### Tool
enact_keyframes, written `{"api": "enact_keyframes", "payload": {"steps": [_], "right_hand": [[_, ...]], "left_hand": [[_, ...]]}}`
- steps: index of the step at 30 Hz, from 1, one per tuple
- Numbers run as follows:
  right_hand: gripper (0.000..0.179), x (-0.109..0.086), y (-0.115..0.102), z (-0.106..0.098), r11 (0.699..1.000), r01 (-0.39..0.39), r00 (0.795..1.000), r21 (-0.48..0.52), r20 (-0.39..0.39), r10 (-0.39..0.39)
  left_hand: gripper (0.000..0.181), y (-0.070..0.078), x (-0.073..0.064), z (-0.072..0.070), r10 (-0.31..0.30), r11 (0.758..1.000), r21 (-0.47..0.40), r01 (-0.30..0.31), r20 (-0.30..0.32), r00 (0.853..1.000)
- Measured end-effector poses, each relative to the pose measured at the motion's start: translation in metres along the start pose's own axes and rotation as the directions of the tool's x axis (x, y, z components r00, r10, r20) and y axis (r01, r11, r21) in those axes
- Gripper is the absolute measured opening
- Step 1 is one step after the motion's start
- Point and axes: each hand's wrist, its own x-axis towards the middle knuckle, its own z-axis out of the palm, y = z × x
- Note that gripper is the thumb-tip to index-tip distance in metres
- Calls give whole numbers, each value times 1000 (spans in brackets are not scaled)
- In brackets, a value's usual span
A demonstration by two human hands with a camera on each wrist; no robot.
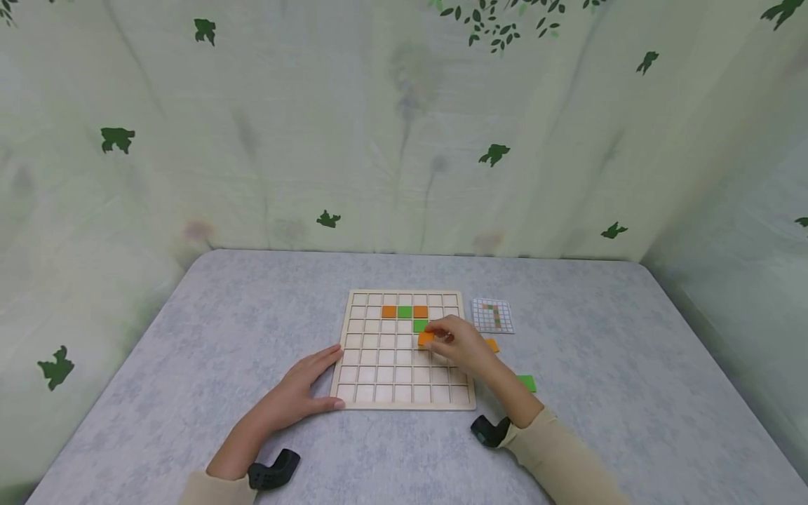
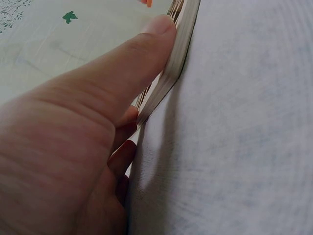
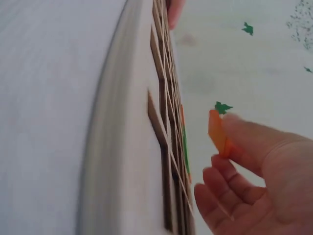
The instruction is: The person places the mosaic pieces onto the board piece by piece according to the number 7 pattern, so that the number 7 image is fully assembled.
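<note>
A pale wooden grid board (image 1: 386,375) lies on the table. My right hand (image 1: 463,347) pinches an orange square tile (image 1: 426,339) between thumb and fingertips; in the right wrist view that tile (image 3: 216,131) is tilted above the board. Just behind it, a green tile (image 1: 420,325) sits in a cell. Farther back is a row of an orange tile (image 1: 388,311), a green tile (image 1: 405,311) and another orange tile (image 1: 420,311). My left hand (image 1: 293,391) rests against the board's near left corner, fingers along the left edge, thumb (image 2: 146,46) at the near edge.
A small pattern card (image 1: 481,325) with a coloured grid lies right of the board. A loose orange tile (image 1: 492,345) and a green tile (image 1: 527,383) lie on the table (image 1: 600,365), partly behind my right hand and forearm. A leaf-print curtain (image 1: 353,140) hangs behind.
</note>
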Motion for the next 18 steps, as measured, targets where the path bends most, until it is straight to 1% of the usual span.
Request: {"api": "enact_keyframes", "payload": {"steps": [4,8,13,18], "right_hand": [[26,5,6,10,1000,-28,999,9,-20,28],[23,8,9,16,999,-50,999,-15,-22,50],[18,9,8,18,995,-91,996,-28,-24,90],[18,9,7,18,993,-115,993,-17,-15,115]], "left_hand": [[89,0,0,0,-1,1000,2,1,-2,1000],[89,0,-1,0,-1,1000,1,1,-5,1000],[89,-1,0,1,2,1000,-2,-2,-4,1000],[89,-1,0,1,5,1000,-6,-5,-3,1000]]}}
